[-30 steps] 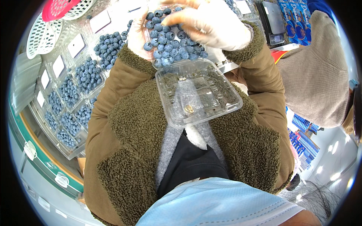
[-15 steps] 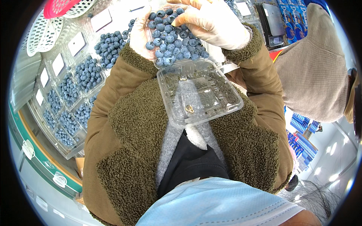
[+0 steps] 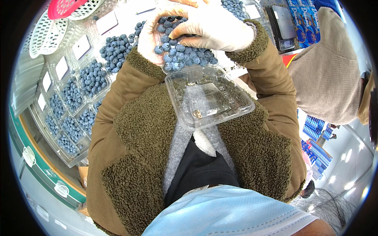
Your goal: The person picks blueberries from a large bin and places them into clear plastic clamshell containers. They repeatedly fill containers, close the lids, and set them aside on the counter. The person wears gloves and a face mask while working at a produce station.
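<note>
My gloved left hand (image 3: 148, 44) is wrapped round the left side of a clear plastic clamshell box, which is filled with blueberries (image 3: 191, 57). Its lid (image 3: 212, 100) hangs folded back toward my chest. Over the berries lies my gloved right hand (image 3: 216, 28), fingers bent and apart, their tips touching the fruit in the middle of the box. No berry shows clearly gripped between them. Part of the box's far side is hidden under this hand.
More filled clear boxes of blueberries (image 3: 92, 78) stand in rows at the left, with white square pads (image 3: 81, 47) beside them. White baskets (image 3: 49, 35) and a red one (image 3: 65, 8) sit far left. A scale (image 3: 282, 23) and blue packages (image 3: 301, 23) are at the right, near a person's sleeve (image 3: 327, 74).
My right hand has moved a little left and down, its fingers now reaching further over the berries and covering more of them. My left hand keeps its hold on the box.
</note>
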Available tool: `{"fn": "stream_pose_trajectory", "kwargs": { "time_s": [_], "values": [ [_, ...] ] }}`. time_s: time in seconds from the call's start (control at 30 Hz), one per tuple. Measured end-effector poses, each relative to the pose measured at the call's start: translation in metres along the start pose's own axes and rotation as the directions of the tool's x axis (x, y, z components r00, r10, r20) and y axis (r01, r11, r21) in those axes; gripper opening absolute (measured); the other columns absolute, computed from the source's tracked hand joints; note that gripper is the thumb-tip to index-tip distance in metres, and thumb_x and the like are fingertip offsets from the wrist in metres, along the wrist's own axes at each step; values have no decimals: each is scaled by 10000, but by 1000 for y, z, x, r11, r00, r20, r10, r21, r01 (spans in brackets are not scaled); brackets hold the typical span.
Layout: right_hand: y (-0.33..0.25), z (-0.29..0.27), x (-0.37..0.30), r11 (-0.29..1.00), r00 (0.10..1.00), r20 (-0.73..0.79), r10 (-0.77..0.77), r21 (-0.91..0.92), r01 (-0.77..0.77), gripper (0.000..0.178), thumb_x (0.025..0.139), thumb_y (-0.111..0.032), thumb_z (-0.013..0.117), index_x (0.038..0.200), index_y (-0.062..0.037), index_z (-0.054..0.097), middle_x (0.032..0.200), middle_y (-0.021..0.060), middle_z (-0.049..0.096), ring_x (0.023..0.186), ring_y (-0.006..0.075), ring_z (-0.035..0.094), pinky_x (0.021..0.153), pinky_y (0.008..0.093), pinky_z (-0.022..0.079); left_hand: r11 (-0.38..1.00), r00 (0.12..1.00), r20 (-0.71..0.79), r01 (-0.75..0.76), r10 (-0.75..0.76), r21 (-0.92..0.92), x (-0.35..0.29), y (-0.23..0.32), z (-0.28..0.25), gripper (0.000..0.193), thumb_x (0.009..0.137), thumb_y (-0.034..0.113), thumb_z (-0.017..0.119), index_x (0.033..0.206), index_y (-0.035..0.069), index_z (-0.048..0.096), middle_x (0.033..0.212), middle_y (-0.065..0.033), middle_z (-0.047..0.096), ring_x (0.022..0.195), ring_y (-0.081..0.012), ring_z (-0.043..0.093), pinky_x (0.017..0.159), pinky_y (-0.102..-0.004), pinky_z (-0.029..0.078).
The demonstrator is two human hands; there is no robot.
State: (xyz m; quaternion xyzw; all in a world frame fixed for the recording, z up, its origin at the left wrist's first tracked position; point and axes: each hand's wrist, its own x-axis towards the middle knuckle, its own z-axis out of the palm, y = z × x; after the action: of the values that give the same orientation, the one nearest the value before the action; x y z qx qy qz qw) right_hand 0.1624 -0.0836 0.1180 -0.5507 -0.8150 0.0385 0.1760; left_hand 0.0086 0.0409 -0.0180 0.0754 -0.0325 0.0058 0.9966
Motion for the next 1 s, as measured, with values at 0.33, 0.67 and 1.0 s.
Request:
{"fn": "stream_pose_trajectory", "kwargs": {
  "time_s": [0.33,0.67,1.0],
  "values": [
    [-6,2,4,999,998,56,11,-49,-8,269,742,-303,794,897,-95,723,1350,149,591,1335,384,505,1134,573,362,995,981,166,-100,99,-2,3,-8,-3,524,1075,427,448,1474,88,469,1489,-195,517,1356,-316,551,1123,-495,490],
    [-11,2,7,997,994,101,38,-66,-31,306,754,-304,790,946,-74,728,1366,165,576,1342,384,500,1146,567,357,772,926,197,-377,322,511,2,-5,-2,732,826,57,773,1478,89,442,1533,-181,438,1385,-316,514,1144,-467,474],
    [-9,16,1,990,984,110,143,-10,-142,319,777,-302,806,1002,-86,736,1442,174,526,1387,432,455,1168,580,315,923,955,201,-268,217,277,-2,-7,3,664,965,260,670,1537,96,373,1486,-183,509,1323,-326,579,1083,-482,543]
  ]
}}
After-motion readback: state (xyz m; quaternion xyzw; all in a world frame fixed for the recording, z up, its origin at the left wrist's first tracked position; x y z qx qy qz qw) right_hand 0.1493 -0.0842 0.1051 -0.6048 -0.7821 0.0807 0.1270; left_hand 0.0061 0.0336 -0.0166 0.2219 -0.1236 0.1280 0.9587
